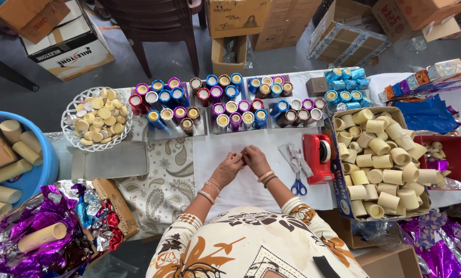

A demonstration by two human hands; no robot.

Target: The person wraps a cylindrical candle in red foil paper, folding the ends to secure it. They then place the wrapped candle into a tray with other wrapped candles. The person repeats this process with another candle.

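A white-covered bench (pixel 261 149) runs across the view, with a grey floor (pixel 189 67) beyond it at twelve o'clock, where a dark plastic chair (pixel 155 31) and stacked cardboard boxes (pixel 71 49) stand.

At nine o'clock a blue tub (pixel 47 159) holds bare card tubes. At seven o'clock lies a heap of purple and silver foil (pixel 50 226) with one tube on it. At ten o'clock a white wire basket (pixel 68 131) holds pale round discs, and a grey flat tray (pixel 109 160) lies just below it on a paisley cloth (pixel 163 180).

Across eleven to one o'clock, rows of foil-wrapped tubes (pixel 230 103) stand upright in blue, purple, red and silver.

At the centre the left hand (pixel 226 169) and the right hand (pixel 254 159) meet, fingertips touching. The fingers of both are curled nearly closed, pinching something small between them; it is too tiny to make out. It sits right at the fingertips, just above the bare white bench.

At three o'clock, just beside the right wrist, lie blue-handled scissors (pixel 297 180), then a red tape dispenser (pixel 318 157). Further right an open cardboard box (pixel 343 180) is packed with bare card tubes. Beyond it stand a red tray (pixel 457 164) and a blue foil sheet (pixel 426 116).
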